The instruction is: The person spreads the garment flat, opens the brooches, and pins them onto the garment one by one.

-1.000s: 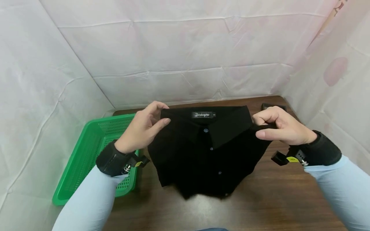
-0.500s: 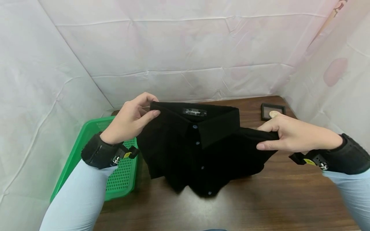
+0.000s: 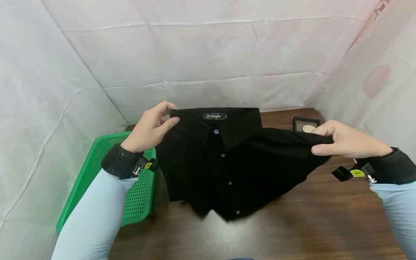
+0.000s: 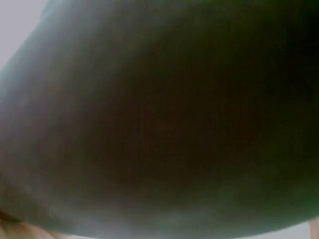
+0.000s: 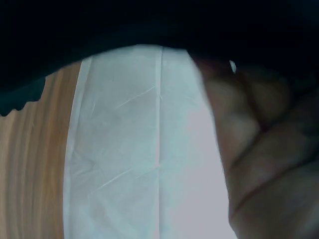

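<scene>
A black button-up shirt with a collar, a neck label and several buttons hangs between both hands in the head view. My left hand pinches the collar's left end between thumb and fingers. Farther right, my right hand grips the shirt along its shoulder or sleeve edge, pulling the cloth out taut. Dark cloth of the shirt fills most of the left wrist view. The right wrist view shows curled fingers under the shirt's dark edge.
A green plastic basket stands at the left, partly behind the left forearm. Toward the back right of the brown wooden table lies a small black frame with a pale round object. White sheeting walls in the back and sides.
My right hand has let go near the collar, moved right and regripped the shirt farther along its shoulder. The left hand shifted left and up. The shirt now spreads wider.
</scene>
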### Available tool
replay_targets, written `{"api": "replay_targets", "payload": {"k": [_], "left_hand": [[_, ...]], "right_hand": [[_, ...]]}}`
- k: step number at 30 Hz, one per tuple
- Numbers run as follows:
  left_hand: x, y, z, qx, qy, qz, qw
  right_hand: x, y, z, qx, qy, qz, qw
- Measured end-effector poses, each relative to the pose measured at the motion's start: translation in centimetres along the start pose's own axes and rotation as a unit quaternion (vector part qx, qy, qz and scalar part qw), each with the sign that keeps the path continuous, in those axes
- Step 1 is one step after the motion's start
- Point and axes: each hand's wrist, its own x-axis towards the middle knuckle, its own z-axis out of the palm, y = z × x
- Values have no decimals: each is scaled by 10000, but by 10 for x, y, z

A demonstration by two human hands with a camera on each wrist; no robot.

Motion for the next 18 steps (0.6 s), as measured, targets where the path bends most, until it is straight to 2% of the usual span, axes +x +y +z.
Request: {"api": "replay_targets", "payload": {"k": [2, 4, 6, 8, 11, 14, 18], "left_hand": [[1, -5, -1, 133, 55, -89, 9999], [2, -9, -2, 220, 99, -158, 9996], [4, -13, 1, 230, 46, -215, 9995], [8, -16, 6, 247, -63, -211, 9995], [18, -21, 20, 205, -309, -194, 9991], [30, -27, 40, 209, -535, -292, 9979], [44, -42, 69, 260, -749, -640, 9948]], "right_hand": [[-3, -2, -1, -181, 276, 228, 9992], [-6, -4, -3, -598, 602, 604, 9946], [-8, -2, -4, -979, 672, 1230, 9853], [-10, 3, -6, -1407, 619, 1861, 9704], [-15, 18, -8, -1722, 448, 2596, 9492], [-21, 37, -10, -1991, 419, 3002, 9319], [-23, 65, -8, -2202, 197, 3203, 9212]]}}
